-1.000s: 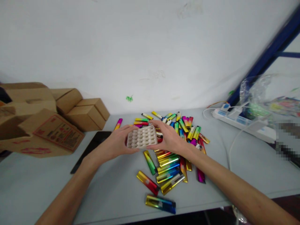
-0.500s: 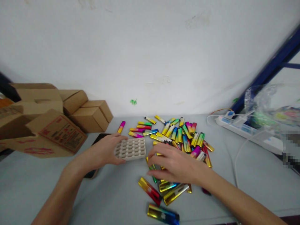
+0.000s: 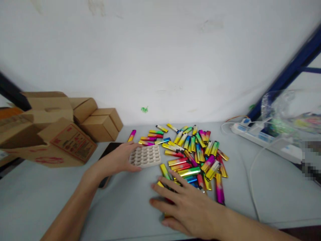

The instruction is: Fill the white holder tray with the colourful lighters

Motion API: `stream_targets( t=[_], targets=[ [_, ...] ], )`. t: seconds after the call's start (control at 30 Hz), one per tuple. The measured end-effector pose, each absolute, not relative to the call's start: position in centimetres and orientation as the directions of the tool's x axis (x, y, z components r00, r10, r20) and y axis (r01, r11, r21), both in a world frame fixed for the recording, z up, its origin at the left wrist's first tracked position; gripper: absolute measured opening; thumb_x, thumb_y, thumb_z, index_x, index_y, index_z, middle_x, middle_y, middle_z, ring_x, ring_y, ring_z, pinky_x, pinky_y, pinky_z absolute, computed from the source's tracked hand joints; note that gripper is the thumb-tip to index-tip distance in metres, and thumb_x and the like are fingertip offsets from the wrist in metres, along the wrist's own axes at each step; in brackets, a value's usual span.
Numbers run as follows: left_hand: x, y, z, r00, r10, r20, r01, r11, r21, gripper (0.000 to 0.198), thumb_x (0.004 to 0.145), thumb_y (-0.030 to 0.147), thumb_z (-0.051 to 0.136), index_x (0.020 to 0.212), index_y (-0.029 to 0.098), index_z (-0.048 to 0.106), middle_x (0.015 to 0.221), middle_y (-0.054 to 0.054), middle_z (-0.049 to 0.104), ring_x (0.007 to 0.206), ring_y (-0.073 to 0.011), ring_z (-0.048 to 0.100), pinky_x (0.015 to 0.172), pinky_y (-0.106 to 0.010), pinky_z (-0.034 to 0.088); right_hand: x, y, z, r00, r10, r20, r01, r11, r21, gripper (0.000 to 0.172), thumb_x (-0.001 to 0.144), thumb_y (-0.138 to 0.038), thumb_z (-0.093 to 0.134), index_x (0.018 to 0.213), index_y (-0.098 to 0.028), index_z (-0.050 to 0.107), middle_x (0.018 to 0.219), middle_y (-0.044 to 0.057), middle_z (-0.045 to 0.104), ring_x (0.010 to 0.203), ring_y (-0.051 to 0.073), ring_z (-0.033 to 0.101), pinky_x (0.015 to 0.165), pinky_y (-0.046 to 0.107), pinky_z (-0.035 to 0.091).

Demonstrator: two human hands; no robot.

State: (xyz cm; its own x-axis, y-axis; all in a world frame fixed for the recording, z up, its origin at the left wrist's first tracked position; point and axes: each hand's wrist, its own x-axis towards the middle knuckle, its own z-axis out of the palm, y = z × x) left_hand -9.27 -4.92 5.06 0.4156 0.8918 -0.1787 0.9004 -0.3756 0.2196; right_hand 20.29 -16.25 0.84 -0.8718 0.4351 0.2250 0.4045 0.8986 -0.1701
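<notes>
A white tray with rows of holes [image 3: 147,156] lies on the table. My left hand [image 3: 122,157] grips its left end between thumb and fingers. Metallic, many-coloured cigarette lighters [image 3: 190,172] are heaped to the right of the tray. My right hand [image 3: 188,205] rests low over the near side of that heap, palm down with the fingers spread, covering a few lighters. A purple-and-yellow lighter [image 3: 131,135] lies apart, behind my left hand.
Open cardboard boxes [image 3: 62,144] stand at the left, with smaller cartons [image 3: 101,124] beside them. A dark phone [image 3: 105,152] lies partly under my left forearm. At the right are a white power strip [image 3: 271,142], its cable and a clear plastic bag [image 3: 283,110].
My right hand has moved toward me from above the heap, its fingers spreading over the near lighters. My left hand stays on the tray; the view has shifted slightly.
</notes>
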Motion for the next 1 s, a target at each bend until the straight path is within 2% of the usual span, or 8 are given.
stream_targets(
  t=[0.13,0.33,0.57,0.7,0.77,0.83,0.9,1.0],
  targets=[
    [-9.5,-5.0,5.0,0.414,0.899,-0.143,0.897,-0.377,0.228,0.078,0.068,0.048,0.083,0.139,0.019,0.067,0.141,-0.012,0.072,0.133,-0.0373,0.066,0.115,-0.044,0.052,21.9,-15.1,1.3,-0.860,0.463,0.216,0.427,0.883,-0.194,0.045,0.114,-0.048,0.041,0.148,-0.024,0.058,0.163,0.007,0.055,0.157,0.026,0.041,0.134,0.049,0.026],
    [-9.7,-5.0,5.2,0.402,0.899,-0.175,0.906,-0.363,0.220,0.080,0.069,0.046,0.081,0.142,0.018,0.065,0.148,-0.016,0.068,0.138,-0.0371,0.062,0.120,-0.046,0.046,24.6,-12.9,0.6,-0.861,0.449,0.239,0.403,0.889,-0.219,0.048,0.110,-0.049,0.053,0.148,-0.020,0.061,0.160,0.012,0.058,0.158,0.030,0.040,0.129,0.054,0.035],
    [-9.8,-5.0,5.3,0.419,0.891,-0.175,0.895,-0.373,0.243,0.078,0.070,0.044,0.081,0.142,0.019,0.065,0.146,-0.015,0.069,0.136,-0.0382,0.063,0.119,-0.046,0.047,27.6,-10.3,0.5,-0.854,0.478,0.203,0.439,0.874,-0.210,0.054,0.107,-0.047,0.059,0.152,-0.018,0.057,0.168,0.015,0.048,0.160,0.030,0.038,0.132,0.056,0.031],
    [-9.4,-5.3,5.4,0.426,0.879,-0.215,0.894,-0.373,0.250,0.081,0.072,0.043,0.081,0.147,0.019,0.062,0.146,-0.015,0.068,0.137,-0.0367,0.062,0.121,-0.046,0.045,29.1,-9.3,1.0,-0.814,0.526,0.247,0.475,0.847,-0.238,0.059,0.101,-0.048,0.069,0.152,-0.020,0.058,0.169,0.016,0.047,0.160,0.032,0.038,0.131,0.058,0.033],
    [-9.0,-5.6,5.4,0.442,0.871,-0.216,0.884,-0.381,0.270,0.082,0.071,0.043,0.082,0.148,0.021,0.062,0.147,-0.014,0.067,0.138,-0.0363,0.060,0.122,-0.046,0.044,29.3,-8.8,1.6,-0.777,0.554,0.297,0.483,0.829,-0.282,0.062,0.097,-0.051,0.074,0.149,-0.020,0.060,0.166,0.018,0.049,0.157,0.033,0.042,0.127,0.057,0.038],
    [-8.4,-6.0,5.4,0.464,0.861,-0.209,0.868,-0.395,0.301,0.082,0.070,0.042,0.084,0.147,0.023,0.062,0.149,-0.013,0.065,0.139,-0.0358,0.060,0.123,-0.045,0.044,28.6,-7.9,2.5,-0.725,0.586,0.361,0.484,0.807,-0.338,0.053,0.100,-0.049,0.071,0.143,-0.019,0.063,0.155,0.019,0.059,0.147,0.030,0.054,0.121,0.053,0.047],
    [-7.7,-6.3,5.3,0.496,0.846,-0.198,0.843,-0.413,0.344,0.081,0.070,0.039,0.084,0.146,0.023,0.063,0.150,-0.013,0.064,0.138,-0.0349,0.061,0.122,-0.045,0.045,27.0,-6.4,3.4,-0.679,0.612,0.406,0.486,0.788,-0.377,0.031,0.108,-0.036,0.060,0.133,-0.019,0.068,0.135,0.015,0.070,0.127,0.025,0.067,0.112,0.045,0.054],
    [-6.8,-6.8,5.0,0.533,0.826,-0.185,0.811,-0.435,0.392,0.080,0.070,0.037,0.086,0.145,0.022,0.062,0.152,-0.014,0.061,0.141,-0.0345,0.057,0.125,-0.045,0.042,23.1,-3.4,4.2,-0.683,0.603,0.412,0.496,0.797,-0.345,0.024,0.108,-0.029,0.060,0.126,-0.016,0.070,0.123,0.014,0.073,0.116,0.025,0.070,0.103,0.043,0.057]
  ],
)
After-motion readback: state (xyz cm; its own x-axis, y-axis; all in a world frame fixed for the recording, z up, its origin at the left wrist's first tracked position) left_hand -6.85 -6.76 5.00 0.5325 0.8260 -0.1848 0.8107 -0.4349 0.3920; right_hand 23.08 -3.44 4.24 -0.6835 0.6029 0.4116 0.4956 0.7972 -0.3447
